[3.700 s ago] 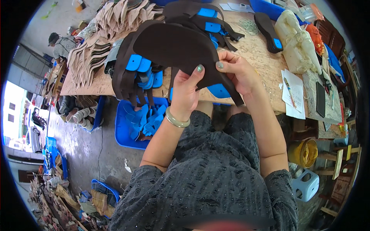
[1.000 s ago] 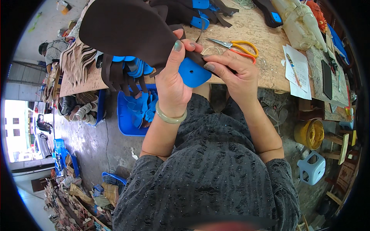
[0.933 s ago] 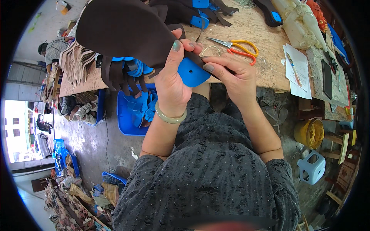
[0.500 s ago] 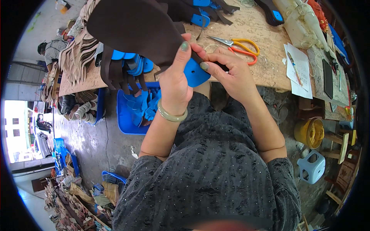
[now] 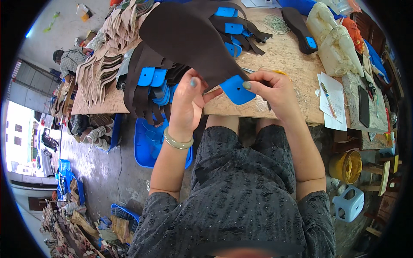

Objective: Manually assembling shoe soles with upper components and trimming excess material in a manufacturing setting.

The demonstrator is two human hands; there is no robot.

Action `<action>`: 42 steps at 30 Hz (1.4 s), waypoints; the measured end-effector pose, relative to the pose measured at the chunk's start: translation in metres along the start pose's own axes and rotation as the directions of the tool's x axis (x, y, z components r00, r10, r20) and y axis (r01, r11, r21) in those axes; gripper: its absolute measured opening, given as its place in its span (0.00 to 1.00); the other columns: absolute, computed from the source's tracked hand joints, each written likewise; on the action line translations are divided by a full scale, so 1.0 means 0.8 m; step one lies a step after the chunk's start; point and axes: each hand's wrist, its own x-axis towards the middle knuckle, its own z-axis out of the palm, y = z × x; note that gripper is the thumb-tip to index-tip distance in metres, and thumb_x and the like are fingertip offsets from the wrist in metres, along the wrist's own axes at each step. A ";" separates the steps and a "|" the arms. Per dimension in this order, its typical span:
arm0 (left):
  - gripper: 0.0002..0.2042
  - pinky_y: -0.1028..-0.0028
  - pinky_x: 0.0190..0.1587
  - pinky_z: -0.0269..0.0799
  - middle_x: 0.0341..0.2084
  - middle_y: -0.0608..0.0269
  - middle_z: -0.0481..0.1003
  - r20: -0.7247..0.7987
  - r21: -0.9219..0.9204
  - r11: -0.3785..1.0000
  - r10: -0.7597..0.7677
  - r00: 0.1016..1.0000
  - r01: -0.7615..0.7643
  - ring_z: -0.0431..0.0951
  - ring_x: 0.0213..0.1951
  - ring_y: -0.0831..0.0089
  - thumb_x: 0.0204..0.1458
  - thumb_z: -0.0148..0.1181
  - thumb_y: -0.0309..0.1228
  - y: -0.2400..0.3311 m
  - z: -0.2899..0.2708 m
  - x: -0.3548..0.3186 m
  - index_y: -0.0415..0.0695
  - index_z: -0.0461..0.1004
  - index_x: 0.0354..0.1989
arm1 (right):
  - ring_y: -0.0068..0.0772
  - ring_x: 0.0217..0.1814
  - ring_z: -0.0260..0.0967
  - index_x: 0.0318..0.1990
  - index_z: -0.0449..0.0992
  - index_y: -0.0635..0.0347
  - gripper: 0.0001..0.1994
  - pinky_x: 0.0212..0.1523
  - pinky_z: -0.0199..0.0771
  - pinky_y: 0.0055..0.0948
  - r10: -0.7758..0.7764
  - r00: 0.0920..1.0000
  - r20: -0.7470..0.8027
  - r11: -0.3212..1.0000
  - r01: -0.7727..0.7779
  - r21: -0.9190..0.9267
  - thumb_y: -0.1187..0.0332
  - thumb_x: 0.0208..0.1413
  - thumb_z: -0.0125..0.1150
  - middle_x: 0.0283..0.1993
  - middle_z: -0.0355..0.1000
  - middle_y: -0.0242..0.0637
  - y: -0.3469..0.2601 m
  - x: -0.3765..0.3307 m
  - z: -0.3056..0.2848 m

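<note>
We see the right hand (image 5: 275, 92) clamped, thumb against fingers, on the narrow end of a dark brown sole-shaped piece (image 5: 185, 38), at the edge of its blue tab (image 5: 238, 89), which has a small hole. The piece is off the worktop (image 5: 297, 64), its wide end up and to the left of the right hand, above the left hand (image 5: 186, 105). We mark the left hand as thumb and fingers apart, fingertips by the tab's near side; contact there, we can't tell. Left of the left hand: a pile of dark strips (image 5: 137, 94) with blue tabs. Below it: a blue tub (image 5: 144, 161). Just beyond the right hand: scissors (image 5: 282, 73), mostly hidden. Right of that hand: white papers (image 5: 337, 114) with a pen (image 5: 325, 92) on top.
</note>
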 end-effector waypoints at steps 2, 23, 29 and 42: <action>0.19 0.65 0.52 0.69 0.48 0.58 0.71 -0.034 0.180 0.984 -0.006 0.999 0.012 0.72 0.50 0.69 0.59 0.51 0.38 0.004 0.005 0.004 0.39 0.64 0.53 | 0.17 0.36 0.70 0.38 0.78 0.68 0.12 0.39 0.69 0.18 -0.008 1.000 -0.005 0.999 0.008 -0.040 0.69 0.49 0.66 0.34 0.75 0.31 -0.007 0.000 0.001; 0.19 0.68 0.43 0.68 0.29 0.52 0.76 0.169 0.913 -0.123 -0.756 0.633 -0.390 0.75 0.35 0.58 0.49 0.61 0.42 0.031 0.053 0.058 0.37 0.74 0.40 | 0.20 0.24 0.65 0.29 0.80 0.64 0.08 0.27 0.64 0.24 -0.281 0.862 0.422 0.630 0.497 -0.597 0.68 0.46 0.65 0.24 0.71 0.29 -0.024 0.026 -0.012; 0.14 0.74 0.40 0.69 0.26 0.63 0.79 0.281 0.959 0.224 -0.723 0.631 -0.171 0.76 0.33 0.73 0.54 0.56 0.40 0.001 0.015 0.040 0.40 0.75 0.36 | 0.14 0.22 0.62 0.43 0.80 0.59 0.12 0.22 0.60 0.14 0.143 0.942 0.303 0.990 -0.139 -0.036 0.67 0.52 0.61 0.27 0.73 0.28 0.003 0.020 -0.050; 0.15 0.77 0.39 0.69 0.26 0.66 0.77 0.399 0.765 0.644 -0.479 0.782 0.003 0.75 0.32 0.79 0.55 0.57 0.37 -0.009 0.027 0.003 0.38 0.69 0.43 | 0.10 0.27 0.66 0.45 0.73 0.57 0.11 0.25 0.60 0.10 -0.131 0.991 0.002 0.950 0.125 0.288 0.70 0.54 0.60 0.31 0.74 0.27 0.011 -0.006 -0.047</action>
